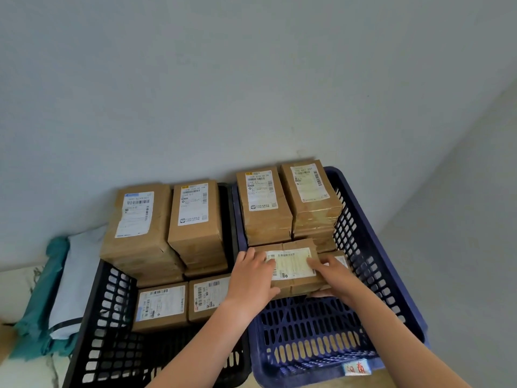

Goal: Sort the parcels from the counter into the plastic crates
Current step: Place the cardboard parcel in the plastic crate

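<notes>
Nearest, inside the blue crate [307, 331], left hand [253, 278] and right hand [333, 278] grip one parcel [291, 264], fingers curled over its top. Beyond, stacks [265, 205] fill it and the black crate [106, 317]; sorting looks well advanced.

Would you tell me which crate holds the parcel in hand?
The blue crate on the right: left hand and right hand grip a parcel in it, not the black crate.

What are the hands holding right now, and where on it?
Both hold one parcel in the blue crate: the left hand grips its left end, the right hand its right end, fingers on top.
</notes>
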{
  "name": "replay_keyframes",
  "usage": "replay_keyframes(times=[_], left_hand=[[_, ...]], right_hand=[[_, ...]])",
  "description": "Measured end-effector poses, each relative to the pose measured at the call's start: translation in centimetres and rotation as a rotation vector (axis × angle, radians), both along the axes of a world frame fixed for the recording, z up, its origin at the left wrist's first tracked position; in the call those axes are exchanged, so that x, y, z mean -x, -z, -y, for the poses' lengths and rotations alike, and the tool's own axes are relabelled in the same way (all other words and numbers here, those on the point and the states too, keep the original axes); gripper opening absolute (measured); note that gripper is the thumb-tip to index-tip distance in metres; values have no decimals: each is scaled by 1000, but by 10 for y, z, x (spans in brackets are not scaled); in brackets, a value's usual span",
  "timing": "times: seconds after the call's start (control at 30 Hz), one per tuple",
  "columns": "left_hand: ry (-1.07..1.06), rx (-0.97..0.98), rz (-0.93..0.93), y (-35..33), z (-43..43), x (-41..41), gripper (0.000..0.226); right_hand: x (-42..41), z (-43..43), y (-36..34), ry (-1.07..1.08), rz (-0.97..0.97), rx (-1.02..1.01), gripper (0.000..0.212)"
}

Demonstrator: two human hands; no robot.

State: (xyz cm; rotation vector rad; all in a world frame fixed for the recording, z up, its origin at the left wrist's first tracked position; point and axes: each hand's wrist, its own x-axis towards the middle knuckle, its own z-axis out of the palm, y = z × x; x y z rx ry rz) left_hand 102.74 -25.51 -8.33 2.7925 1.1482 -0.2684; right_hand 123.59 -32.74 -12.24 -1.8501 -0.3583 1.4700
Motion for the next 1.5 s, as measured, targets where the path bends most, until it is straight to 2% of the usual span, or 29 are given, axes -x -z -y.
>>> replay_keyframes(times=[0.13,0.23,0.37,0.43,0.5,0.6,0.7,0.77,0.83,0.9,1.0,1.07,1.3,1.37,1.43,1.5], left_hand=[[35,-7,1,-1,-1,2,61],[91,24,69,-1,-1,4,67],[28,207,279,-10,8,1,79],[-31,333,383,-21,14,2,86],[-22,395,477,-36,19,6,84],[17,373,690,-70,16,9,66],[-95,374,952,-102,-6,-4,65],[-192,334,1057,-121,-31,-25,64],[-257,431,1096,-132,-60,-52,61],[-301,542,1095,-129,-92,-78,66],[-336,575,1023,-119,-130,-103,81],[-334,588,981,-113,-143,-111,83],[-320,581,898,-102,-146,-119,83],[-281,455,852,-110,-141,-123,78],[-179,219,786,-124,-141,-131,65],[-59,86,698,-136,-146,-144,53]], right_hand=[[-9,4,-10,-22,-48,0,41],[-21,10,-23,-45,-18,12,44],[-44,31,-56,-88,17,-2,54],[-52,46,-78,-125,10,-38,66],[-56,61,-102,-166,-35,-101,74],[-59,77,-134,-182,-160,-260,72],[-55,70,-159,-112,-201,-446,71],[-52,52,-170,0,-123,-521,58],[-51,23,-176,102,34,-516,53],[-51,-7,-177,131,211,-460,57],[-50,-41,-172,120,420,-364,49],[-49,-51,-168,85,502,-306,49],[-42,-48,-154,-15,503,-280,59],[-50,-51,-161,-41,560,-319,64],[-63,-66,-175,-44,696,-394,66],[-73,-93,-185,-136,838,-430,66]])
